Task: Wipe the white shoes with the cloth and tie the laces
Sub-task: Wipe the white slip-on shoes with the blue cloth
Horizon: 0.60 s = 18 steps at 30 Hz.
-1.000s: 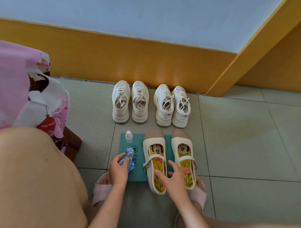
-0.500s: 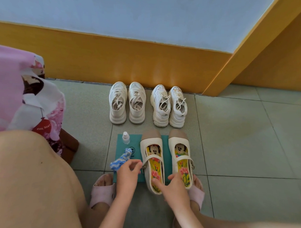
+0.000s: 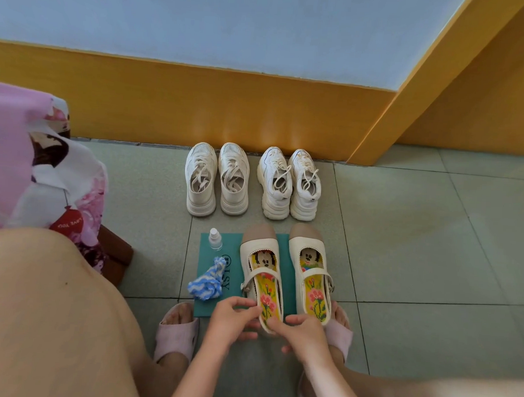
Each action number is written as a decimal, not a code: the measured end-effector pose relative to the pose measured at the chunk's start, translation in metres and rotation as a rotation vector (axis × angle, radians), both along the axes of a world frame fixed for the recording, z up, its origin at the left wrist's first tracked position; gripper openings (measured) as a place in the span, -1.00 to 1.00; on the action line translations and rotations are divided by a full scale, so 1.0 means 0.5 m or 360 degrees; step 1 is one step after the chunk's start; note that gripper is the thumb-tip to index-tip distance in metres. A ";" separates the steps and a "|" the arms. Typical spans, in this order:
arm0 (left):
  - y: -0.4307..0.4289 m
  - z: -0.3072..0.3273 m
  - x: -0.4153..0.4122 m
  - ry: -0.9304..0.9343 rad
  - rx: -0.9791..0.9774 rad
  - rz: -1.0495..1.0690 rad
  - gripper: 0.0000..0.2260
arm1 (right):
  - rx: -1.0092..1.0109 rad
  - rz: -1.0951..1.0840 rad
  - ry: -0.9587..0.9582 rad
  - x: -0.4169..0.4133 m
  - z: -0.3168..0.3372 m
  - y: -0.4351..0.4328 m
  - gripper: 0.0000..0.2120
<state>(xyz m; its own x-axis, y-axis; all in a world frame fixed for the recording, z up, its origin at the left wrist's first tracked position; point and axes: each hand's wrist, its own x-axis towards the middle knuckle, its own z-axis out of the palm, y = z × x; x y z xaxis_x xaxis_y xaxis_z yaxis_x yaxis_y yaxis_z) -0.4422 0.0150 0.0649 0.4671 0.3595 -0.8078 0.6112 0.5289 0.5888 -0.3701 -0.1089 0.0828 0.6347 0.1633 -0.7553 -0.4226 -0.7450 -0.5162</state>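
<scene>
Two white strap shoes stand side by side on a teal mat (image 3: 235, 248). My left hand (image 3: 232, 319) and my right hand (image 3: 300, 329) both grip the heel of the left strap shoe (image 3: 260, 257). The right strap shoe (image 3: 310, 259) stands untouched beside it. A blue-and-white cloth (image 3: 207, 282) lies crumpled on the mat's left edge, apart from both hands. A small clear bottle (image 3: 215, 239) stands upright at the mat's far left corner. Two pairs of white lace-up sneakers, the left pair (image 3: 217, 179) and the right pair (image 3: 289, 184), sit further back by the wall with laces loose.
An orange skirting and wall (image 3: 228, 114) run behind the sneakers, with a corner at the right. A pink patterned cloth (image 3: 33, 166) over a brown object is at the left. My knee (image 3: 43, 309) fills the lower left. My feet in pink slippers (image 3: 176, 329) flank the mat.
My left hand has dropped the cloth on the mat and moved right to the left strap shoe's heel. My right hand has shifted to grip the same heel.
</scene>
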 end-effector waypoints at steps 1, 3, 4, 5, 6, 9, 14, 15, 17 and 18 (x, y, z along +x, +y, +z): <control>0.002 0.000 0.000 -0.0009 -0.0020 -0.0001 -0.85 | 0.0004 0.0028 -0.0011 0.001 -0.001 -0.001 -0.63; 0.007 0.003 0.003 -0.0037 -0.0071 0.0018 -0.89 | 0.0013 0.0042 -0.0021 0.001 0.002 0.000 -0.66; 0.009 0.006 0.004 -0.0052 -0.0095 0.0030 -0.91 | 0.0034 0.0011 -0.0017 0.002 0.006 0.001 -0.68; 0.010 0.007 0.005 -0.0068 -0.0116 0.0039 -0.92 | 0.0070 -0.0046 -0.0003 0.004 0.008 0.001 -0.70; 0.009 0.009 0.006 -0.0080 -0.0130 0.0044 -0.92 | 0.0096 -0.0118 0.0021 0.007 0.013 0.001 -0.70; 0.004 0.005 0.000 -0.0082 -0.0070 0.0057 -0.90 | 0.0197 -0.0251 0.0111 0.015 0.024 -0.002 -0.82; -0.010 -0.029 -0.013 0.0121 0.0333 -0.0029 -0.94 | 0.0203 -0.0216 0.0037 0.019 0.031 -0.003 -0.91; -0.014 -0.036 -0.014 0.0172 0.0403 -0.0068 -0.91 | 0.0197 -0.0220 0.0006 0.019 0.028 -0.002 -0.89; -0.022 -0.042 -0.012 0.0249 0.0471 -0.0126 -0.83 | 0.0168 -0.0211 -0.0070 0.018 0.024 -0.002 -0.86; -0.026 -0.044 -0.011 0.0271 0.0476 -0.0142 -0.80 | 0.0148 -0.0199 -0.0110 0.017 0.023 -0.002 -0.86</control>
<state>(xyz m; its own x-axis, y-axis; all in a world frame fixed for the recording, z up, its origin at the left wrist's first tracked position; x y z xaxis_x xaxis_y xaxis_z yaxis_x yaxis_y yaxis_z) -0.4476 0.0018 0.0431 0.3751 0.5558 -0.7419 0.7497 0.2888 0.5954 -0.3614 -0.1097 0.0943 0.7044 0.1472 -0.6944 -0.4699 -0.6364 -0.6116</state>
